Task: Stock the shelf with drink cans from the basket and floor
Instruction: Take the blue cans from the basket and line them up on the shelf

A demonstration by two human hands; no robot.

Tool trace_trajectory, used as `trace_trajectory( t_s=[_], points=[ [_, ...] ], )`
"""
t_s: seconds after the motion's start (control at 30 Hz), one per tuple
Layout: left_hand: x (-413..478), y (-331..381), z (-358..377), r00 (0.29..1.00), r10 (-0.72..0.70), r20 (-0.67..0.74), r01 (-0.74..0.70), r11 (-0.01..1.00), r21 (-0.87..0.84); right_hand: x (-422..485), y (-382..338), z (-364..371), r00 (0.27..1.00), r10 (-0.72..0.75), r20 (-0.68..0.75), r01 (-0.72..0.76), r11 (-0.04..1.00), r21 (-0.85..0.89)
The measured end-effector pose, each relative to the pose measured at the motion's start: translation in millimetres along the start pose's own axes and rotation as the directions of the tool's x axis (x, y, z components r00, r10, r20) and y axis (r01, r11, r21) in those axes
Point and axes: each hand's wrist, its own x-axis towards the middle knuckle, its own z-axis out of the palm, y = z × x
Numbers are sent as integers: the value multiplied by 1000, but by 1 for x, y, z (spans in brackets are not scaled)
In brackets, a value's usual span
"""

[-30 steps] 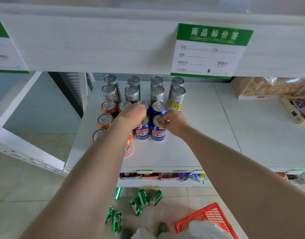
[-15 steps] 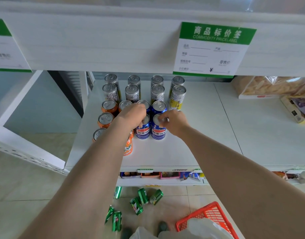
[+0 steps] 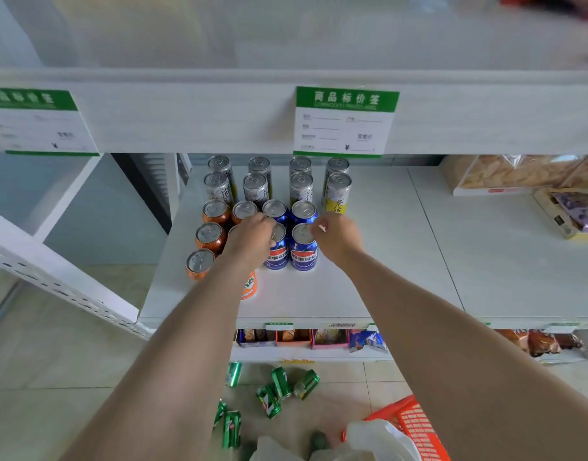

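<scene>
Two blue cola cans stand side by side at the front of the white shelf (image 3: pixel 386 267). My left hand (image 3: pixel 252 239) comes in over an orange can and pinches the top rim of the left blue can (image 3: pixel 276 252). My right hand (image 3: pixel 337 237) has its fingertips closed on the right rim of the right blue can (image 3: pixel 304 252). Orange cans (image 3: pixel 208 236) line the left side, partly under my left arm. Tall silver cans (image 3: pixel 255 188) fill the back rows. Several green cans (image 3: pixel 281 382) lie on the floor. The red basket (image 3: pixel 410 424) sits at the bottom right.
The upper shelf's front edge with a green price label (image 3: pixel 346 121) hangs just above the cans. Snack bags (image 3: pixel 505 174) and a purple pack (image 3: pixel 575 211) lie on the shelf's right side. A white plastic bag (image 3: pixel 379 437) rests by the basket. Small boxes (image 3: pixel 292 337) fill the lower shelf.
Both hands stay on the two front blue cans, almost still. My right fingertips have slid from the can's top toward its right rim. The view has tilted up slightly.
</scene>
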Motion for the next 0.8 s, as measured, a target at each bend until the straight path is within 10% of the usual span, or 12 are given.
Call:
trace_trajectory(
  t_s=[0.27,0.8],
  points=[
    [-61,52,-9,889,-442,-121,279,731,-622,-57,34,-19,966,242,-96,-184,897,402],
    [-186,155,47,981,-29,191,129,837,-533,-276,143,-16,718,640,-274,-387,694,607]
  ],
)
